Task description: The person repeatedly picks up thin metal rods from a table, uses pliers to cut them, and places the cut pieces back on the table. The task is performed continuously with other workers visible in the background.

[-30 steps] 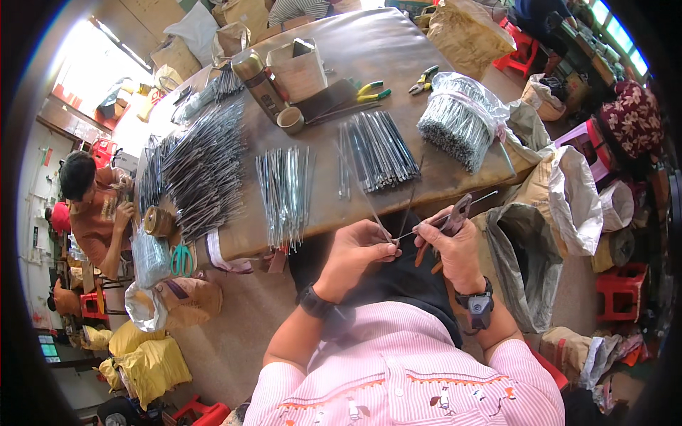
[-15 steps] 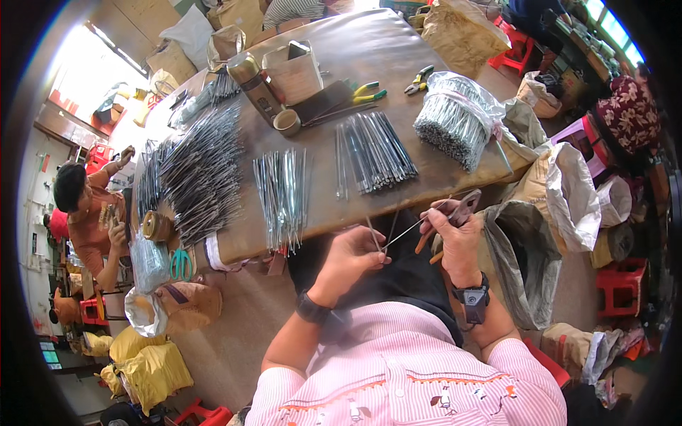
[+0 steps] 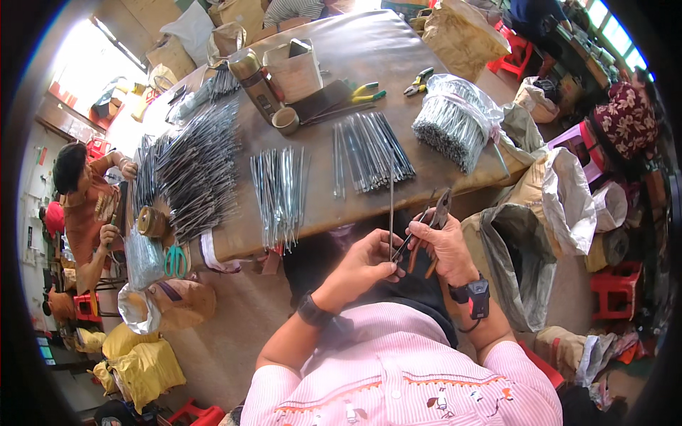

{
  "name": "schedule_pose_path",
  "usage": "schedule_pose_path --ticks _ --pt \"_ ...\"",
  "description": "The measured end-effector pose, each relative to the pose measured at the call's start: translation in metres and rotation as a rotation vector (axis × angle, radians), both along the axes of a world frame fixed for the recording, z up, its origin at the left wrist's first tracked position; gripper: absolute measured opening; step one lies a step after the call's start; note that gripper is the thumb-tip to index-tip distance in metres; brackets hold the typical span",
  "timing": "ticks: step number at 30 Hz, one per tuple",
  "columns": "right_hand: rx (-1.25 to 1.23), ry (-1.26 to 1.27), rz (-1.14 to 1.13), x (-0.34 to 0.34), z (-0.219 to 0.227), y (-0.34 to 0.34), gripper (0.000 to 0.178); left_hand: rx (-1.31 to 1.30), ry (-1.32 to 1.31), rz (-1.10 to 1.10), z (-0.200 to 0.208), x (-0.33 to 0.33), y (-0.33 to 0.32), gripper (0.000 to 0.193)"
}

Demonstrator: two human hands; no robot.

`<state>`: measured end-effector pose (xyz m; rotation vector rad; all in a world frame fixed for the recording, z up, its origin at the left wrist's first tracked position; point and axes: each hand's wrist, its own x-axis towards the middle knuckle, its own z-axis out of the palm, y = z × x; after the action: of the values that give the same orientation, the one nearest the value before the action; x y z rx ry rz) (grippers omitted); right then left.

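Grey metal rod (image 3: 391,213), slim, straight — left grip (image 3: 365,261) pinching it; right grip (image 3: 450,250) wrapped round orange-handled pliers (image 3: 442,206).

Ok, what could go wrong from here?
The loose row of thin metal rods reaches the near edge of the table, so a bump might knock some off. The left hand, gripping a long metal rod, is close to the right hand, so a rod end or the orange-handled pliers could catch a finger.
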<state>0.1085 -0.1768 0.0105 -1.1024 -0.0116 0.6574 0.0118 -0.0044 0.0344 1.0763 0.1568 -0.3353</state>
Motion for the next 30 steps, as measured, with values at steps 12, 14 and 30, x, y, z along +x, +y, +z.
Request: schedule_pose_path --ticks 12,14,30 --pt "-0.053 -0.078 0.032 -0.008 0.006 0.0 0.014 -0.117 0.261 0.148 -0.024 0.013 -0.008 0.012" --pt "0.058 0.098 -0.02 -0.005 -0.004 0.0 0.016 -0.185 0.215 0.21 -0.029 0.015 -0.008 0.01" --pt "-0.032 0.231 0.395 -0.02 -0.024 -0.04 0.058 0.612 -0.27 0.355 -0.021 0.02 -0.001 0.021"
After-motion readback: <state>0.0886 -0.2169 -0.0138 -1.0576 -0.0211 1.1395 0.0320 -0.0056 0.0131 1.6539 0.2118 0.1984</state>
